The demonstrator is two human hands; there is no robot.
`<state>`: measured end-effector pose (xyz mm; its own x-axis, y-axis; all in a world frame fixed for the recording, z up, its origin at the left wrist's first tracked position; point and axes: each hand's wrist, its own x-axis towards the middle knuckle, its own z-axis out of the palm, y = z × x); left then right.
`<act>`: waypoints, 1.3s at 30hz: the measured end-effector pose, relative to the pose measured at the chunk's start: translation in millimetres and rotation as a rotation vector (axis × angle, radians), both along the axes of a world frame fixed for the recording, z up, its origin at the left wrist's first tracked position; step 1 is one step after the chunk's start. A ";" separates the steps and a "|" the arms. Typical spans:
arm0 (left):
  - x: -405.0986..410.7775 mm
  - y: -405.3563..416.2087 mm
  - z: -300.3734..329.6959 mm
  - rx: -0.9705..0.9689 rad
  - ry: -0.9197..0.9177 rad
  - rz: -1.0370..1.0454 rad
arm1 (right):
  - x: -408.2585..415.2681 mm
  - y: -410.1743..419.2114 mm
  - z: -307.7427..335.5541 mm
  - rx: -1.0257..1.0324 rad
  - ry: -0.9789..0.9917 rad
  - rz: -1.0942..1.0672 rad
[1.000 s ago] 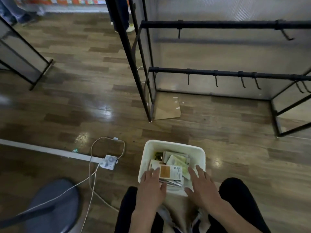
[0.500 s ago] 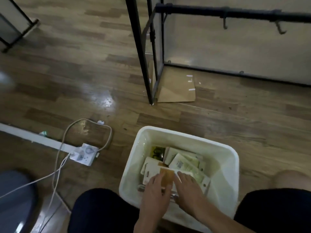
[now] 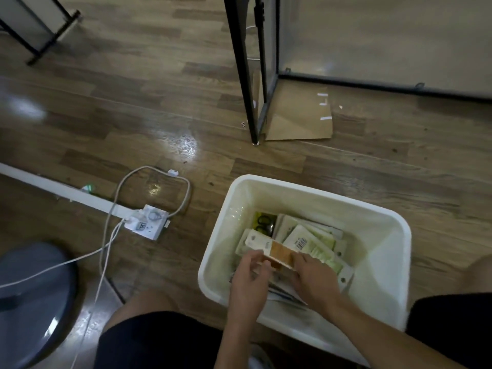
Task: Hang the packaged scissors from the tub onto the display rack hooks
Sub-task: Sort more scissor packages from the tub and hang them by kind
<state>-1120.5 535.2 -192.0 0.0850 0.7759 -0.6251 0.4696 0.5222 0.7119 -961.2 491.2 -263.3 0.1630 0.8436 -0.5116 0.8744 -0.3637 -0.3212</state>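
Wood-grain plank flooring, glossy with pale glare patches, lies under you; nearest, your knees in dark shorts frame the lower edge, and a round, smooth grey disc sits at the lower left. Between your knees stands the tub, a white plastic rectangle with rounded corners and a thick rolled rim, its walls slightly translucent; inside it lies a loose pile of flat packaged scissors, pale cardboard-backed cards, one showing a barcode, one near the far left showing black scissor handles behind clear plastic. Both your hands are down in the tub; your left hand has its fingers curled on the near left edge of the top package, a white card with an orange-brown panel, thumb over its face; your right hand grips the same card at its right end, fingers bent over it; the card is tilted up above the pile. Left of the tub, a white square power strip rests on the floor with thin white and beige cables looping from it, beside a flat white cable cover; farther off, a sheet of brown cardboard lies flat under the display rack, whose thin black metal posts and frosted panels rise out of view; its hooks are out of frame.
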 end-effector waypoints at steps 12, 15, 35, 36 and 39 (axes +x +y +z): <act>11.2 5.7 -3.3 -0.302 -0.491 0.220 | 8.5 10.6 74.3 -0.104 0.975 -0.559; 6.9 6.1 -11.7 -0.296 -0.496 0.291 | 18.8 14.6 48.8 -0.066 0.863 -0.736; 24.5 1.3 -32.6 -0.331 -0.248 0.393 | 55.6 -25.7 -24.5 -0.193 0.037 -0.268; 25.5 1.1 -32.9 -0.330 -0.237 0.410 | 54.5 -25.5 -25.2 -0.180 0.077 -0.305; 27.3 0.7 -33.2 -0.308 -0.229 0.442 | 45.8 -19.7 -26.3 -0.170 0.163 -0.395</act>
<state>-1093.1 535.9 -225.2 -0.0460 0.5542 -0.8311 0.0126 0.8322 0.5543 -915.4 471.5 -289.6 0.3609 0.6351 -0.6829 0.6013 -0.7182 -0.3502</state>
